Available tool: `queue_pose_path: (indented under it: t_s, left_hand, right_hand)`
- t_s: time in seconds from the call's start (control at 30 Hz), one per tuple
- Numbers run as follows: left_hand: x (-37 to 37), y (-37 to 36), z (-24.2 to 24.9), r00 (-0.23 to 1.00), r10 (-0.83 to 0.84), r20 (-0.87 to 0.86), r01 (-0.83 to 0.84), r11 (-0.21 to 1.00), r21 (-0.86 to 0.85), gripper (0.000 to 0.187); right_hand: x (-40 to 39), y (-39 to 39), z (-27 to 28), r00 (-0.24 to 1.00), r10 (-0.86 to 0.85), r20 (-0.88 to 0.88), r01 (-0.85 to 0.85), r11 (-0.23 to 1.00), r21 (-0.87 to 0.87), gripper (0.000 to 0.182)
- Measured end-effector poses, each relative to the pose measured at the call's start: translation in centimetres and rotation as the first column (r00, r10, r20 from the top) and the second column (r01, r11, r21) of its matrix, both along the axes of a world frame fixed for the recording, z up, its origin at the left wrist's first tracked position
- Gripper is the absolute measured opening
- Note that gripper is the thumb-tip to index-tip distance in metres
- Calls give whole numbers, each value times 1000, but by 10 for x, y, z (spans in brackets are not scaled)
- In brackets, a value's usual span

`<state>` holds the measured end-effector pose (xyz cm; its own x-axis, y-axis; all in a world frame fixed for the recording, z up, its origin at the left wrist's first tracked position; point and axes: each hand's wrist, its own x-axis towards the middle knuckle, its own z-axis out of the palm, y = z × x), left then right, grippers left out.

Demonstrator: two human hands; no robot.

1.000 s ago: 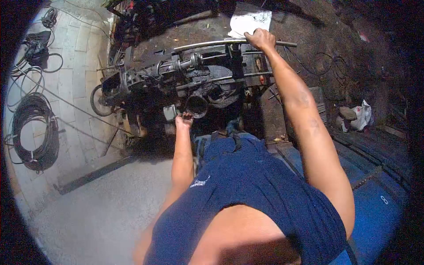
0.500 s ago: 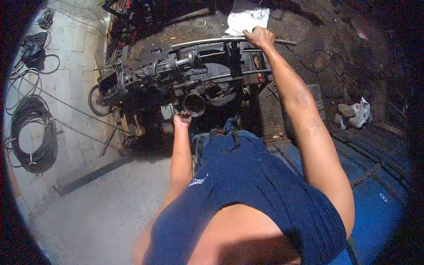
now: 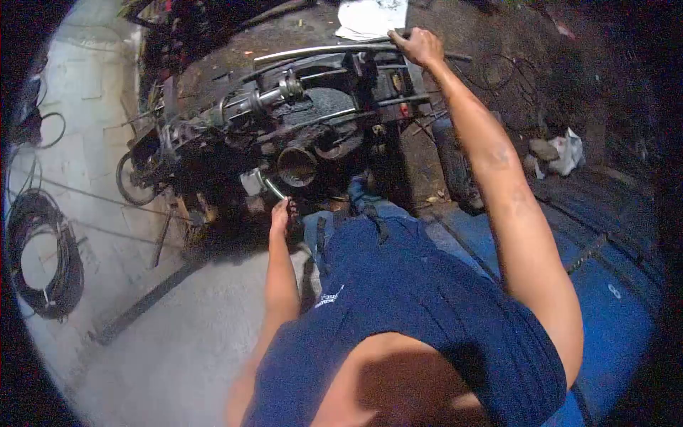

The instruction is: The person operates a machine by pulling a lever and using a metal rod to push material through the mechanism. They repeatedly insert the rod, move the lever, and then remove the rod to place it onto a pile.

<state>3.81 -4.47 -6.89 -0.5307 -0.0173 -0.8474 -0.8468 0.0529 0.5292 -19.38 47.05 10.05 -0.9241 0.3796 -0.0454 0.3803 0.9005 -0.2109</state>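
My left hand (image 3: 283, 217) is closed around the end of a short shiny lever (image 3: 273, 188). That lever rises toward a pale square block (image 3: 252, 182) on the near side of a dark, greasy machine (image 3: 213, 135). Beside the lever is a round, cup-like opening (image 3: 297, 167). At the far side, my right hand (image 3: 421, 46) rests with its fingers wrapped over a long, slightly curved metal tube (image 3: 313, 52), near its right part. The tube lies across the top of the machine, behind a shiny cylindrical shaft (image 3: 267, 98).
White papers (image 3: 371, 19) lie beyond the tube. A coil of black cable (image 3: 44, 252) sits on the tiled floor at left. Blue flooring (image 3: 605, 341) extends at right, with a stone (image 3: 543, 149) and a white plastic bag (image 3: 567, 153) farther up.
My left hand has come down toward my body, and more of the lever now shows above it. The view has shifted slightly. My right hand stays on the tube.
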Motion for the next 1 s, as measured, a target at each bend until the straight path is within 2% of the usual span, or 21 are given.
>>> queue_pose_path:
  t_s: [0.03, 0.07, 0.1, 0.13, 0.17, 0.2, 0.23, 0.3, 0.37, 0.47, 0.53, 0.57, 0.63, 0.67, 0.7, 0.77, 0.83, 0.87, 0.9, 0.97, 1.0]
  left_hand:
    - [-1, 2, -6, 1000, -18, 10, 17, 1000, 12, 27]
    - [-1, 5, -12, 973, -226, -50, 207, 946, -251, 29]
    - [-2, 7, -18, 899, -433, -60, 348, 792, -502, 32]
    - [2, 9, -37, 912, -404, -65, 277, 725, -630, 41]
    - [-5, 9, -55, 908, -413, -70, 285, 731, -621, 41]
    - [-14, 2, -77, 831, -538, 139, 485, 580, -655, 46]
    - [-25, 6, -73, 710, -614, 346, 657, 399, -639, 50]
    - [-40, 5, -40, 675, -627, 390, 710, 406, -575, 58]
    - [-59, 16, 17, 543, -759, 359, 742, 232, -629, 57]
    - [-76, 33, 104, 584, -764, 275, 657, 247, -712, 52]
    - [-78, 47, 153, 680, -704, -206, 295, 520, -801, 45]
    - [-85, 56, 175, 673, -720, -170, 278, 458, -844, 37]
    - [-101, 70, 206, 523, -752, -400, 200, 565, -800, 34]
    - [-109, 79, 219, 440, -788, -430, 147, 536, -831, 32]
    - [-122, 95, 237, 348, -822, -450, 92, 508, -857, 31]
    - [-155, 128, 265, 260, -856, -446, 80, 480, -874, 33]
    - [-200, 150, 263, 13, -922, -387, -14, 386, -922, 39]
    - [-218, 167, 270, -26, -934, -356, -29, 356, -934, 45]
    - [-234, 185, 272, -62, -943, -328, -43, 331, -943, 52]
    - [-267, 202, 254, -121, -960, -254, 6, 255, -967, 65]
    - [-276, 206, 239, -89, -979, -186, 20, 185, -983, 71]
  right_hand:
    - [1, -2, 4, 1000, -18, 10, 17, 1000, 12, 74]
    - [2, -5, 10, 999, -17, 33, 17, 1000, -4, 71]
    - [3, -7, 14, 998, -15, 53, 16, 1000, -20, 69]
    - [3, -4, 8, 1000, 1, 5, -1, 1000, 2, 70]
    - [4, -1, 5, 1000, -10, 6, 10, 1000, 15, 70]
    - [5, 1, -1, 1000, 19, -6, -19, 999, 32, 69]
    - [4, 0, 0, 998, 53, -20, -52, 998, 46, 69]
    - [13, -1, 2, 993, 105, -61, -101, 993, 65, 66]
    - [13, -1, 6, 988, 156, 8, -156, 988, -15, 63]
    - [13, -3, 17, 978, 210, 11, -209, 977, -46, 59]
    - [13, -6, 28, 967, 240, 83, -232, 968, -94, 62]
    - [12, -6, 31, 961, 262, 89, -256, 964, -71, 65]
    - [13, -2, 25, 957, 289, 24, -287, 955, -71, 67]
    - [15, 1, 23, 957, 291, 12, -289, 954, -79, 67]
    - [15, 5, 25, 953, 301, 23, -299, 951, -75, 67]
    - [16, 12, 34, 952, 306, 26, -303, 950, -74, 67]
    - [20, 30, 45, 970, 227, 81, -222, 972, -76, 60]
    - [23, 49, 31, 938, 184, -293, -215, 973, -78, 55]
    - [28, 65, 32, 815, 187, -549, -162, 982, 94, 56]
    - [48, 80, 54, 588, -98, -803, -117, 972, -204, 50]
    - [58, 92, 38, 597, -82, -798, -120, 974, -190, 50]
